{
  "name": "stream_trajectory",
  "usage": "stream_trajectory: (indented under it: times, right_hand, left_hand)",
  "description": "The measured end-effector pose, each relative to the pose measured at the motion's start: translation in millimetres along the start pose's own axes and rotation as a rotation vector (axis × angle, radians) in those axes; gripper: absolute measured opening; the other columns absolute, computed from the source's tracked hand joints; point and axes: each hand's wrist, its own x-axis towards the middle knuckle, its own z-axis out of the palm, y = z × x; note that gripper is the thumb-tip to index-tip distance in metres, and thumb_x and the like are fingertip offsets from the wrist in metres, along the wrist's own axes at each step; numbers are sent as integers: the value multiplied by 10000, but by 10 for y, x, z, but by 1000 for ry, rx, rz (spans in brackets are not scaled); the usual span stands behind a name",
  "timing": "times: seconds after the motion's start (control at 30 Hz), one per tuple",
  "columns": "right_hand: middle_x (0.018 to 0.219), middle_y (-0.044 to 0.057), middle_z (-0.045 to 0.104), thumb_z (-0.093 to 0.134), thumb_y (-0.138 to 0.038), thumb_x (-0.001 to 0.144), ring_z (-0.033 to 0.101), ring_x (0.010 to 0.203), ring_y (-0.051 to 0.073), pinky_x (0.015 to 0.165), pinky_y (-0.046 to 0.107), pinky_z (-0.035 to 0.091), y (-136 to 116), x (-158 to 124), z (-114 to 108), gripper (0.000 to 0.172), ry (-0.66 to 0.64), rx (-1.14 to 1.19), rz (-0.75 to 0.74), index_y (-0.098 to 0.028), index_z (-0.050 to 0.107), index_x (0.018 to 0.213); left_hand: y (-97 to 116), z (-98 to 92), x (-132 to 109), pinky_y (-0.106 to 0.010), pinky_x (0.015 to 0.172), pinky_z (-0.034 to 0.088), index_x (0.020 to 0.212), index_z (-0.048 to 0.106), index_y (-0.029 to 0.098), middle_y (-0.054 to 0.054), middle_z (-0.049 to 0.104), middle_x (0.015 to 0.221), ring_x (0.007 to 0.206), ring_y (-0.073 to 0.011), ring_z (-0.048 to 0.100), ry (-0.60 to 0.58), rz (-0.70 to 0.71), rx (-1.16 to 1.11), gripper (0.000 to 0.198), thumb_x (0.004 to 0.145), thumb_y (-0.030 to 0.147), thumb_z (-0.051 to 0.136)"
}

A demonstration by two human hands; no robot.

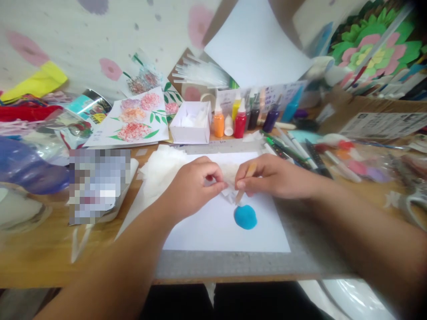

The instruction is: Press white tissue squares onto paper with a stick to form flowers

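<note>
A wooden craft stick (251, 171) is held in my right hand (267, 178), its lower end slanting down to the upper edge of a round blue patch (246, 217). My left hand (196, 182) is closed in a pinch at a crumpled bit of thin white tissue (228, 194), which lies between the two hands. Both hands are over a white sheet of paper (207, 231). Beside my left hand, a heap of white tissue (163, 171) covers the sheet's left part. The tissue between my hands is partly hidden by the fingers.
Behind the sheet stand a white box (190, 129) and paint bottles, including an orange one (218, 122) and a red one (240, 122). A flower picture (133, 115) leans left of them. Pens (296, 146) lie right; a blurred-out object (100, 186) sits left. A grey mat (213, 266) lies underneath.
</note>
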Motion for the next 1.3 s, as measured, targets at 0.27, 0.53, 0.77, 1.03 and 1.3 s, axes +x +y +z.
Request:
stream_trajectory:
  times: [0.27, 0.53, 0.77, 1.03, 1.3]
  right_hand:
    - [597, -7, 614, 595, -397, 823, 519, 561, 99, 543, 238, 401, 15, -6, -34, 272, 28, -50, 31, -150, 669, 735]
    - [588, -12, 614, 599, -344, 816, 526, 549, 96, 528, 236, 401, 21, -8, -35, 219, 44, -26, 13, -158, 658, 717]
    - [594, -14, 616, 611, -362, 820, 521, 550, 92, 522, 231, 402, 20, -5, -37, 231, 31, -12, -1, -162, 657, 715]
    - [592, -10, 614, 602, -322, 822, 513, 544, 93, 515, 233, 392, 39, -5, -26, 201, 27, -12, 1, -152, 653, 726]
    - [526, -14, 585, 637, -466, 812, 503, 488, 96, 462, 244, 369, 19, -19, -51, 330, 177, 62, -62, -177, 632, 653]
  left_hand:
    - [-12, 18, 3, -268, 702, 444, 759, 667, 233, 31, 556, 833, 729, -112, 551, -68, 1, 20, 62, 798, 240, 619]
    - [-3, 43, -33, -227, 563, 398, 787, 593, 221, 57, 580, 696, 624, -96, 533, -151, -101, -47, 77, 834, 203, 535]
    - [-52, -23, -44, -226, 546, 409, 921, 543, 246, 60, 582, 710, 622, -107, 532, -302, -110, -47, 122, 820, 179, 525]
    - [-72, -128, -31, -266, 722, 449, 851, 602, 230, 22, 518, 929, 791, -129, 531, -364, 131, 70, 203, 718, 324, 724]
    - [-25, 32, -55, -238, 660, 415, 732, 610, 200, 36, 529, 837, 715, -91, 532, -309, 200, 139, 120, 759, 91, 570]
